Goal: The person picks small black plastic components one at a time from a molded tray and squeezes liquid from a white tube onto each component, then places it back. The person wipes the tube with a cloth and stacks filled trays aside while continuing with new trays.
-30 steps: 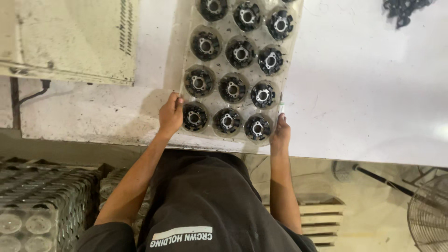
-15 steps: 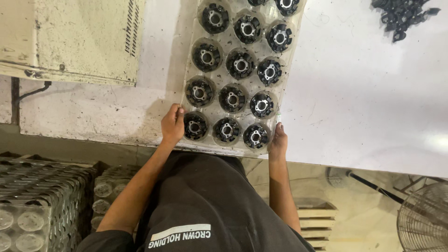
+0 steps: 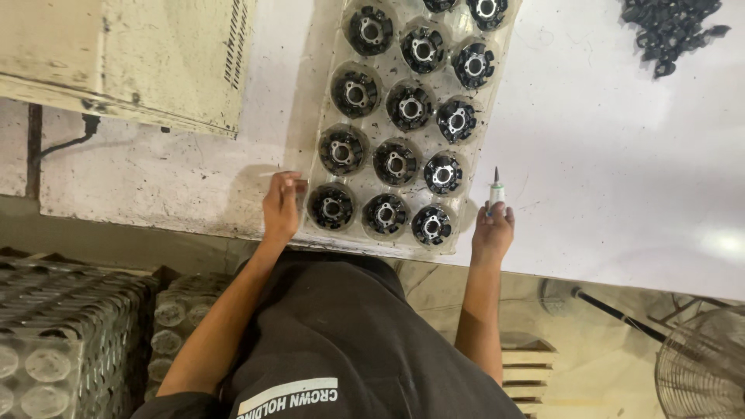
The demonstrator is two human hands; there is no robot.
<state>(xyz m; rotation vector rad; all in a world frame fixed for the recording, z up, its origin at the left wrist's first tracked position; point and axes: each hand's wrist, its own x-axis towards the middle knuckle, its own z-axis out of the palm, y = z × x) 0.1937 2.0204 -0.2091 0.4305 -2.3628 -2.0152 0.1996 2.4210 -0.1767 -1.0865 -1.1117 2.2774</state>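
Fingers (image 3: 289, 185) of left hand (image 3: 280, 208) curled loosely, resting against left edge of clear plastic tray (image 3: 351, 230), near its front left corner; nothing gripped. Small pale stick-like item just above fingertips, cannot tell if held. Far left beyond table edge: stacks of clear trays (image 3: 54, 341) down low. Cream metal box (image 3: 132, 58) at table's back left. Tray sits at table's (image 3: 605, 178) front edge, middle, angled slightly, holding rows of black round parts (image 3: 395, 163) with silver hubs, three across. Just right of tray: right hand (image 3: 492, 229) at front edge, fingers closed round small syringe-like applicator (image 3: 496, 190), tip pointing away from body. Pile of small black parts (image 3: 669, 31) at back right corner. Wire fan guard (image 3: 702, 372) below table, far right.
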